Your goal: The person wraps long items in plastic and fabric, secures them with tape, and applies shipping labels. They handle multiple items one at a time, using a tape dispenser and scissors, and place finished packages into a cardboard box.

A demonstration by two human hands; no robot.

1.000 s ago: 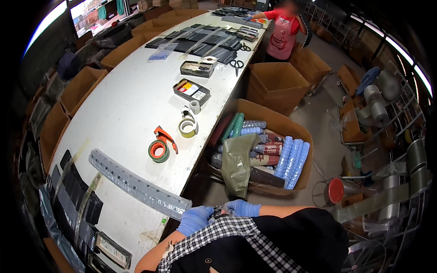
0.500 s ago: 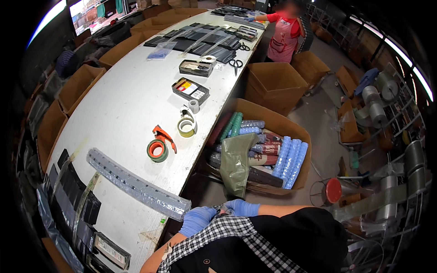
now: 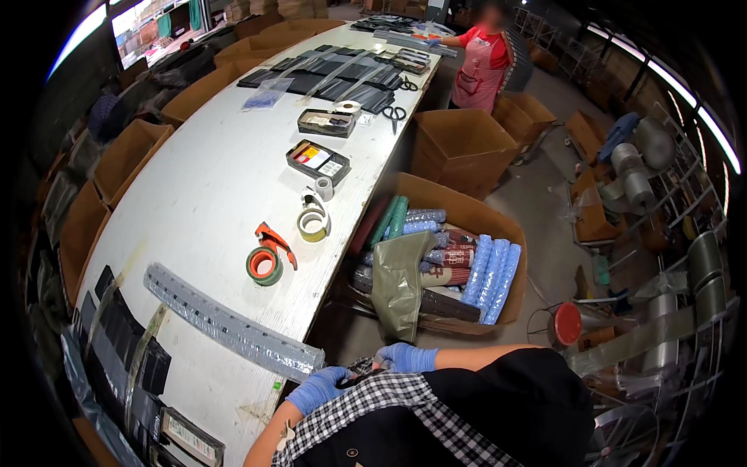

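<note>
Both my hands wear blue gloves and are at the front of my black-and-white checked apron [image 3: 381, 389], beside the table's near edge. My left hand [image 3: 320, 389] has its fingers curled at the apron's cloth. My right hand [image 3: 408, 358] pinches a bunched edge of the same cloth; its fingertips are partly hidden. A long roll in clear plastic wrap [image 3: 233, 323], grey with a row of dark marks, lies on the white table [image 3: 194, 194], its near end just beyond my left hand.
On the table are an orange tape dispenser [image 3: 267, 262], a roll of clear tape [image 3: 313, 224], small boxes [image 3: 317, 160], scissors [image 3: 394, 117] and dark flat bundles [image 3: 124, 342]. A carton [image 3: 510, 307] of wrapped rolls stands right of the table. A co-worker [image 3: 481, 70] stands at the far end.
My left hand has shifted slightly left and down, away from my right hand, opening a small gap between them. My right hand stays at the apron. The view has shifted slightly.
</note>
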